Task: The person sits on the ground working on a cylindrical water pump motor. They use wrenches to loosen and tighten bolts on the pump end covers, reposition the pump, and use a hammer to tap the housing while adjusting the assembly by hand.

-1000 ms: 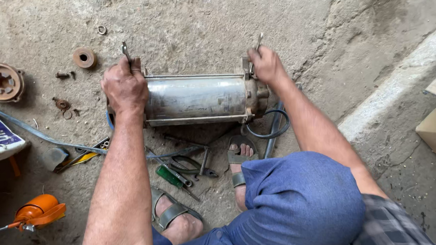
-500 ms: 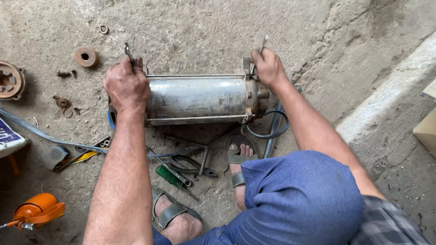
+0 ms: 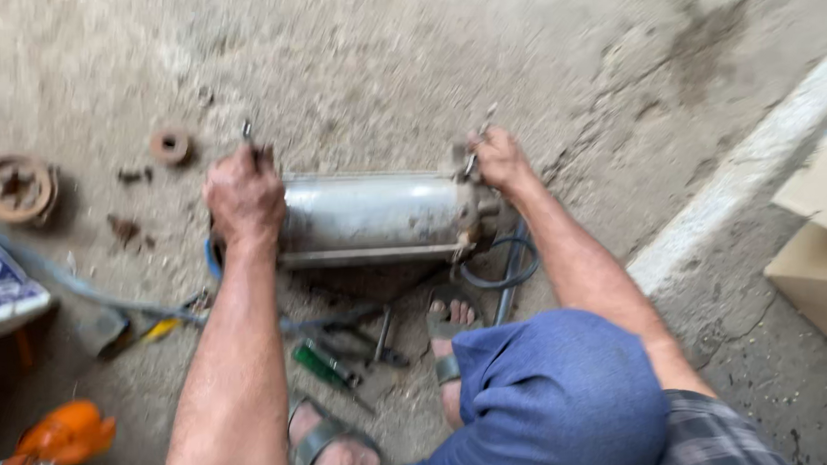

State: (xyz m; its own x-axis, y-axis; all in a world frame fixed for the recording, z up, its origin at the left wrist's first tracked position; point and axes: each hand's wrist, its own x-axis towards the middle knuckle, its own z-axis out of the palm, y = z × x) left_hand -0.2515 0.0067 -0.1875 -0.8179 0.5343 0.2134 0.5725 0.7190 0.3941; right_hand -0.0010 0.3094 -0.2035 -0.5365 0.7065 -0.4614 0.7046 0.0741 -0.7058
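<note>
A silver metal cylinder, a motor housing (image 3: 375, 216), lies on its side on the concrete floor in front of me. My left hand (image 3: 242, 194) grips its left end, where a thin bolt sticks up behind the fingers. My right hand (image 3: 499, 157) holds the right end cap, with another thin bolt beside the fingers. A blue cable (image 3: 505, 265) loops out from under the right end. The frame is blurred by motion.
Rusty round parts (image 3: 15, 187) and a small ring (image 3: 169, 145) lie at the far left. Pliers and a green-handled screwdriver (image 3: 321, 360) rest by my sandalled feet. An orange tool (image 3: 61, 435) sits at lower left, a cardboard box (image 3: 825, 249) at right beyond a white painted line.
The view has shifted and blurred; both hands stay on the cylinder's ends, which sits a little lower in view than before.
</note>
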